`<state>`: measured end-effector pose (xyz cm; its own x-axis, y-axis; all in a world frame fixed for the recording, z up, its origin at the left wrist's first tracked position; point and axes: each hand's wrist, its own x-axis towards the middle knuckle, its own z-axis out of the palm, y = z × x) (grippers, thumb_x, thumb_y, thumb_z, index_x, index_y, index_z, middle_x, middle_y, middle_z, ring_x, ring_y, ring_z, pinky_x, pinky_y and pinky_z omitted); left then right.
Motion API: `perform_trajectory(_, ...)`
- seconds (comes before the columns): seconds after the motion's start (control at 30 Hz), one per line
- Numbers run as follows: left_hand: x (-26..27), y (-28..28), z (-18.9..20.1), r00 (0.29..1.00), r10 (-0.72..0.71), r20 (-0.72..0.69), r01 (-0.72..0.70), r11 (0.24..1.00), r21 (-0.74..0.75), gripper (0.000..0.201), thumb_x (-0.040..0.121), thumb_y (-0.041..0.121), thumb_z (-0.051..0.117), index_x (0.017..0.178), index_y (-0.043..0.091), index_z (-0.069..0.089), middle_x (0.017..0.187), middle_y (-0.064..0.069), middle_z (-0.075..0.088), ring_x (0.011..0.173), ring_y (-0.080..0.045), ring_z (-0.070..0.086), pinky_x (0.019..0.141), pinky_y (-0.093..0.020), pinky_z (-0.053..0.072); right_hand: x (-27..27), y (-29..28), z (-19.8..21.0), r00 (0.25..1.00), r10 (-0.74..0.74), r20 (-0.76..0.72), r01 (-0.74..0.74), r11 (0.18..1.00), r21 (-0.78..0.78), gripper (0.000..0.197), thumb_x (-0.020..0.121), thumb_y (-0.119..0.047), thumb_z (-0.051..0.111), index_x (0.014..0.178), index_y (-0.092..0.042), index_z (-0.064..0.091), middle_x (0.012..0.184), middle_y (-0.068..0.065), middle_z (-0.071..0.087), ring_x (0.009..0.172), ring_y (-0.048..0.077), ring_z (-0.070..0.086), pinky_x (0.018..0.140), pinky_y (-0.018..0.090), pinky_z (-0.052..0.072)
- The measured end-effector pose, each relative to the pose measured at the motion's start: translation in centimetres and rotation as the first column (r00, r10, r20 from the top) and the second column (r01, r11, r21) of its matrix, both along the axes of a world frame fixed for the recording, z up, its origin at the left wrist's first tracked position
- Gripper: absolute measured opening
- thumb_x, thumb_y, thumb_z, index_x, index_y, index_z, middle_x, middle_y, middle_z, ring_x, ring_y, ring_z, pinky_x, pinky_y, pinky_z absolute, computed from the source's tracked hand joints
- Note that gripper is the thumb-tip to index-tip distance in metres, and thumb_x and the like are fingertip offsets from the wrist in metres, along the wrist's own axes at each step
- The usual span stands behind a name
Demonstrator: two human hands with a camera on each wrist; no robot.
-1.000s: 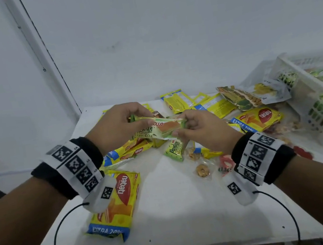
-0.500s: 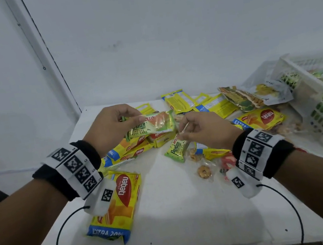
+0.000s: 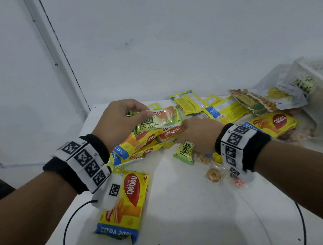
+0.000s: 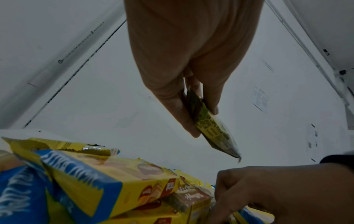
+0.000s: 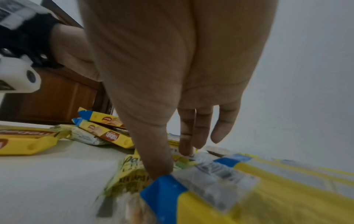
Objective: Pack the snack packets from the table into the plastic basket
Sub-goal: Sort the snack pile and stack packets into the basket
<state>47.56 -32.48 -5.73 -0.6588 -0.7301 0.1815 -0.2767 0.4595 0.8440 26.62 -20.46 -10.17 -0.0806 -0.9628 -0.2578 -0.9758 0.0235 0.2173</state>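
Observation:
My left hand (image 3: 140, 113) pinches one end of a green pandan layer cake packet (image 3: 158, 120) and holds it above the pile; in the left wrist view thumb and fingers (image 4: 203, 121) clamp the packet (image 4: 216, 131). My right hand (image 3: 185, 131) reaches down beside a red Kellogg's box (image 3: 169, 132). In the right wrist view its fingers (image 5: 199, 133) are spread and fairly straight, and the thumb touches a second pandan packet (image 5: 130, 174) lying on the table. The white plastic basket (image 3: 322, 101) stands at the far right with green packets in it.
Yellow Nabati wafer packets lie near the front left (image 3: 127, 204), under my left hand (image 3: 138, 145) and right of centre (image 3: 273, 125). Small ring-cookie packs (image 3: 213, 174) sit by my right wrist. More yellow packets (image 3: 191, 101) lie at the back of the white table (image 3: 192, 212).
My right hand has let go of the green packet and dropped to the pile on the table. My left hand alone now holds the packet, slightly higher and further back.

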Motion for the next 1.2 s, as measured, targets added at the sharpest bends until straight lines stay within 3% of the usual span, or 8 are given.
perform_trajectory(0.1, 0.0, -0.1, 0.2, 1.0, -0.003, 0.002, 0.003, 1.0, -0.014, 0.013, 0.088, 0.039, 0.077, 0.088, 0.026, 0.076, 0.09, 0.004, 0.074, 0.062, -0.002, 0.056, 0.063, -0.026, 0.046, 0.3, -0.4, 0.6, 0.999, 0.047, -0.008, -0.047, 0.999, 0.014, 0.056, 0.084, -0.023, 0.074, 0.132, -0.047, 0.057, 0.134, 0.002, 0.047, 0.127, 0.03, 0.047, 0.099, 0.047, 0.049)
perform_trajectory(0.27, 0.1, -0.7, 0.5, 1.0, 0.02, -0.014, -0.021, 0.999, -0.024, 0.013, 0.088, 0.041, 0.077, 0.088, 0.027, 0.076, 0.082, 0.007, 0.073, 0.065, -0.01, 0.059, 0.064, -0.032, 0.049, 0.7, -0.5, 1.1, 0.982, 0.156, 0.103, -0.152, 0.987, -0.044, 0.048, 0.083, -0.05, 0.075, 0.124, -0.033, 0.059, 0.118, -0.003, 0.055, 0.111, 0.02, 0.048, 0.087, 0.036, 0.042)
perform_trajectory(0.4, 0.2, -1.4, 0.8, 0.999, 0.044, -0.022, -0.045, 0.999, -0.023, 0.014, 0.087, 0.044, 0.077, 0.088, 0.03, 0.076, 0.078, 0.009, 0.072, 0.067, -0.009, 0.059, 0.069, -0.038, 0.054, 1.7, -0.3, 0.7, 0.929, 0.141, 0.341, -0.134, 0.99, -0.046, 0.044, 0.08, -0.044, 0.082, 0.106, -0.025, 0.052, 0.092, -0.006, 0.06, 0.084, 0.017, 0.054, 0.065, 0.033, 0.04)
perform_trajectory(0.47, 0.2, -1.6, 0.9, 0.998, 0.055, -0.019, -0.055, 0.998, -0.019, 0.014, 0.087, 0.044, 0.077, 0.087, 0.031, 0.076, 0.082, 0.008, 0.074, 0.072, -0.011, 0.063, 0.077, -0.044, 0.057, 1.9, -0.3, 0.5, 0.895, 0.151, 0.42, -0.132, 0.989, -0.074, 0.043, 0.079, -0.043, 0.083, 0.101, -0.025, 0.051, 0.086, -0.005, 0.061, 0.078, 0.017, 0.054, 0.063, 0.035, 0.042)
perform_trajectory(0.67, 0.2, -1.5, 1.3, 0.998, 0.054, -0.014, -0.054, 0.999, 0.001, 0.013, 0.087, 0.042, 0.076, 0.088, 0.029, 0.076, 0.085, 0.005, 0.076, 0.083, -0.023, 0.072, 0.083, -0.052, 0.06, 1.5, -0.4, 1.5, 0.822, 0.188, 0.537, -0.105, 0.978, -0.181, 0.023, 0.09, -0.043, 0.073, 0.11, -0.031, 0.068, 0.107, -0.012, 0.071, 0.091, 0.009, 0.063, 0.084, 0.038, 0.051)
perform_trajectory(0.9, -1.6, -1.2, 2.1, 0.998, 0.014, -0.066, -0.016, 1.0, -0.027, 0.016, 0.085, 0.041, 0.079, 0.088, 0.026, 0.078, 0.083, 0.002, 0.075, 0.081, -0.039, 0.067, 0.079, -0.055, 0.058, -0.2, 2.3, 4.1, 0.807, 0.077, 0.585, 0.045, 0.98, -0.192, 0.026, 0.094, -0.039, 0.07, 0.12, -0.036, 0.071, 0.116, -0.016, 0.07, 0.091, 0.003, 0.067, 0.093, 0.035, 0.05)
perform_trajectory(1.07, -5.5, 0.4, 3.1, 0.994, -0.079, -0.073, 0.074, 0.995, -0.068, 0.017, 0.087, 0.038, 0.078, 0.09, 0.022, 0.077, 0.065, 0.02, 0.066, 0.055, 0.002, 0.052, 0.061, -0.03, 0.048, -2.7, 6.5, 5.9, 0.829, 0.027, 0.558, 0.14, 0.957, -0.253, 0.027, 0.095, -0.041, 0.069, 0.121, -0.034, 0.072, 0.123, -0.016, 0.069, 0.086, -0.007, 0.056, 0.084, 0.02, 0.041)
perform_trajectory(1.2, -9.9, 2.2, 3.6, 0.979, -0.185, -0.09, 0.178, 0.981, -0.075, 0.015, 0.085, 0.04, 0.08, 0.087, 0.025, 0.078, 0.078, 0.008, 0.072, 0.07, -0.01, 0.059, 0.074, -0.042, 0.052, -5.5, 10.9, 6.2, 0.82, -0.027, 0.571, 0.242, 0.922, -0.304, 0.029, 0.092, -0.039, 0.074, 0.12, -0.03, 0.074, 0.12, -0.018, 0.068, 0.084, -0.021, 0.054, 0.08, 0.004, 0.034)
